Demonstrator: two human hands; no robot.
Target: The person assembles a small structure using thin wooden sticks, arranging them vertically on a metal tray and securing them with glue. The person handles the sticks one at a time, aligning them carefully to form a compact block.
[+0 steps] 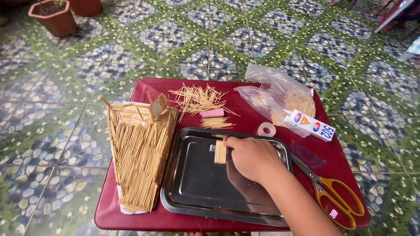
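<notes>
My right hand [251, 157] rests inside a shiny metal tray [192, 192], its fingertips against a small row of toothpicks [220, 152] lying side by side on the tray's floor. The tray sits on a dark red board [144, 218]. To its left lies a sloped model roof made of toothpicks [140, 153]. Behind the tray are a loose pile of toothpicks [197, 98], a pink eraser [213, 113] and a short bundle of sticks [216, 123]. My left hand is out of view.
On the board's right side lie yellow-handled scissors [332, 196], a white glue bottle [311, 124], a roll of clear tape [266, 129], a dark plastic protractor [306, 154] and plastic bags with toothpicks [280, 98]. A terracotta plant pot [54, 17] stands far left on the patterned tile floor.
</notes>
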